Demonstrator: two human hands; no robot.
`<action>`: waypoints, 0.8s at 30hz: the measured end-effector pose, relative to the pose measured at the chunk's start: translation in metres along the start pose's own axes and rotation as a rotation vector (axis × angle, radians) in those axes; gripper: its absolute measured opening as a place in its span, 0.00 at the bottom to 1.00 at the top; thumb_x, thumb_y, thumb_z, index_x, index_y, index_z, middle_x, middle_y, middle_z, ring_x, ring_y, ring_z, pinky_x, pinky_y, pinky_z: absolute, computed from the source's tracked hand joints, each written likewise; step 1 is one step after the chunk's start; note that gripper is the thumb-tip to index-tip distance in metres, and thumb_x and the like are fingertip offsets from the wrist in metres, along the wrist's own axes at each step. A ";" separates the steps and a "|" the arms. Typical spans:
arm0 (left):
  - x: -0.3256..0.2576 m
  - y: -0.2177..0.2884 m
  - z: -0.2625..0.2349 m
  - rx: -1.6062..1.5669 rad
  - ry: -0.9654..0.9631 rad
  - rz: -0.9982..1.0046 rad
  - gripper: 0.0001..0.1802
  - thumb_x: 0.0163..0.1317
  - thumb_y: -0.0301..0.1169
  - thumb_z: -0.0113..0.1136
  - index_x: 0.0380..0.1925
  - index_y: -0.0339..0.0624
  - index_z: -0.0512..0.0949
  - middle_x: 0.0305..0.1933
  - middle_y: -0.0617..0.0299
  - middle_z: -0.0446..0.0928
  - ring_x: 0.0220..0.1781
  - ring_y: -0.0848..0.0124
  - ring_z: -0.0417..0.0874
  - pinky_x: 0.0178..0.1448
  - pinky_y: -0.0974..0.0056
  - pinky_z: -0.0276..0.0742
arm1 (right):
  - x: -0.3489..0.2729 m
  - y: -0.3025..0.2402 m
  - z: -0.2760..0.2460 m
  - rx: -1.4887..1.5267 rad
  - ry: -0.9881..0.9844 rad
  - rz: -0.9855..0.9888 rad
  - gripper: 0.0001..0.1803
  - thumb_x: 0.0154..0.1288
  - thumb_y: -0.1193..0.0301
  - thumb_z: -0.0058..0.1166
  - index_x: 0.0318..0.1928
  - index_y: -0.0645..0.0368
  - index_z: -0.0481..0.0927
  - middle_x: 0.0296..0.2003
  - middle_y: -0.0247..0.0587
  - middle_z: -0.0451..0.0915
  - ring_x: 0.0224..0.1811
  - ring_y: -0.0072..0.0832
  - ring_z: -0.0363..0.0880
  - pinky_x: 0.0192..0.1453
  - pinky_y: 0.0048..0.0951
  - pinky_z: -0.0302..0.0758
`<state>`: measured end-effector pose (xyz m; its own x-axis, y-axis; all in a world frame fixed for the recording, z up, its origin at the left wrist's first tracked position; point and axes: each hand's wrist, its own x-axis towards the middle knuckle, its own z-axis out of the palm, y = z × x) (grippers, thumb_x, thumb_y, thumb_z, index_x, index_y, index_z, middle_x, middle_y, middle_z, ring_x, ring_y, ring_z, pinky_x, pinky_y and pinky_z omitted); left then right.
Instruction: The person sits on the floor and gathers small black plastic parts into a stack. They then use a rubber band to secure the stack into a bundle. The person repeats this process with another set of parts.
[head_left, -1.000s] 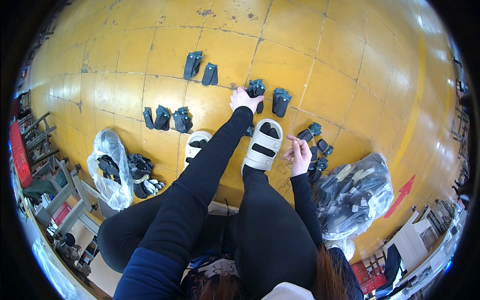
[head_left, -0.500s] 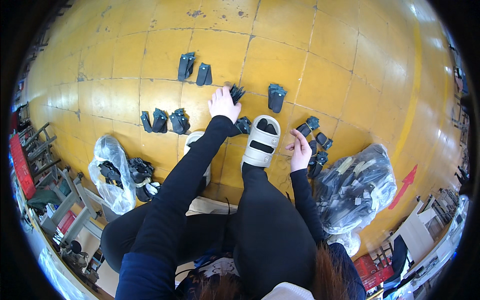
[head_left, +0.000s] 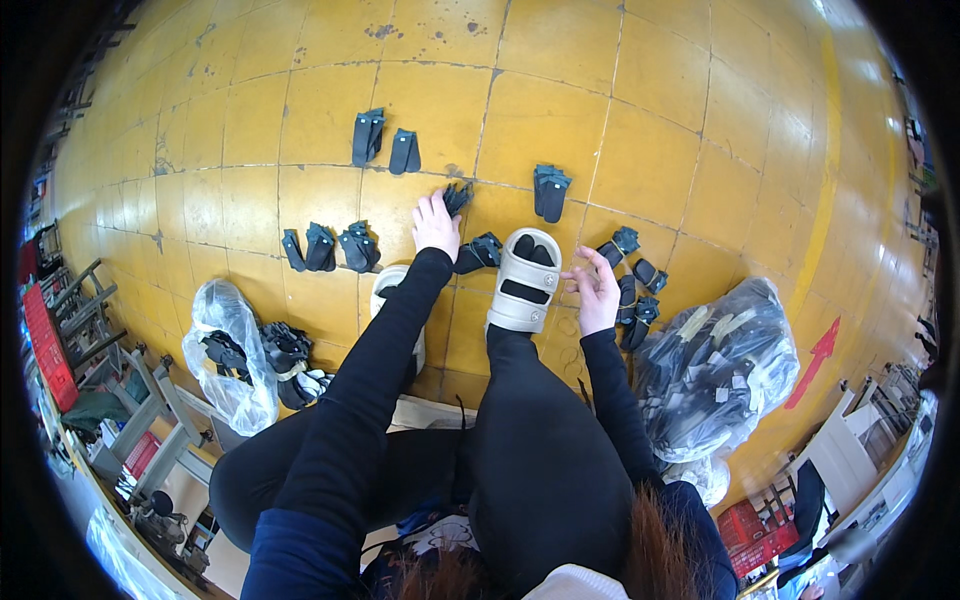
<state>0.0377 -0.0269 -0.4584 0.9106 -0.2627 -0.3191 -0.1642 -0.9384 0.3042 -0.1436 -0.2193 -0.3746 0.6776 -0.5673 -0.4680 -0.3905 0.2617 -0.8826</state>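
Observation:
My left hand (head_left: 436, 224) reaches forward and lies flat on the yellow tiled floor (head_left: 640, 110). Its fingertips touch a small bundle of black strap-like pieces (head_left: 457, 196). Another black bundle (head_left: 480, 252) lies just right of that wrist. My right hand (head_left: 597, 292) hovers beside my right white sandal (head_left: 522, 280), fingers apart, nothing visible in it. Right of it lie several black pieces (head_left: 632, 290). A further bundle (head_left: 550, 190) sits ahead of the sandal. My black-clad legs fill the lower middle.
More black bundles lie in a far pair (head_left: 385, 145) and a left row (head_left: 325, 248). A clear bag of black parts (head_left: 235, 350) sits at left, a larger full bag (head_left: 715, 365) at right. Metal racks (head_left: 110, 360) stand at left. A red arrow (head_left: 818, 360) marks the floor.
My left hand has drawn back and to the left, and the small black bundle at its fingertips has shifted left with it. My right hand has stayed beside the sandal.

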 end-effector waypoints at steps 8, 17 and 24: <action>-0.015 0.067 -0.076 -1.560 -0.744 -0.299 0.28 0.63 0.38 0.60 0.59 0.35 0.67 0.51 0.59 0.75 0.52 0.72 0.76 0.55 0.67 0.71 | 0.025 -0.022 0.017 0.255 -0.336 -0.084 0.45 0.49 0.84 0.62 0.66 0.54 0.52 0.61 0.43 0.61 0.57 0.32 0.72 0.58 0.33 0.72; -0.028 0.082 -0.075 -0.821 -1.320 0.100 0.21 0.60 0.39 0.59 0.50 0.37 0.77 0.47 0.57 0.80 0.51 0.69 0.79 0.58 0.66 0.69 | 0.030 -0.074 0.030 0.084 -0.372 -0.196 0.30 0.48 0.76 0.68 0.53 0.56 0.72 0.43 0.40 0.78 0.46 0.31 0.79 0.54 0.31 0.74; -0.021 0.082 -0.066 -1.400 -0.545 -0.251 0.16 0.64 0.37 0.60 0.46 0.39 0.74 0.40 0.65 0.78 0.42 0.78 0.76 0.47 0.72 0.71 | 0.000 -0.080 0.055 0.396 -0.174 -0.209 0.17 0.58 0.73 0.62 0.49 0.62 0.78 0.47 0.38 0.80 0.48 0.25 0.77 0.56 0.31 0.72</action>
<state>0.0301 -0.0831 -0.3674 0.5613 -0.4762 -0.6769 0.7341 -0.0912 0.6729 -0.0779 -0.1971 -0.3063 0.8236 -0.5093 -0.2495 0.0095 0.4523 -0.8918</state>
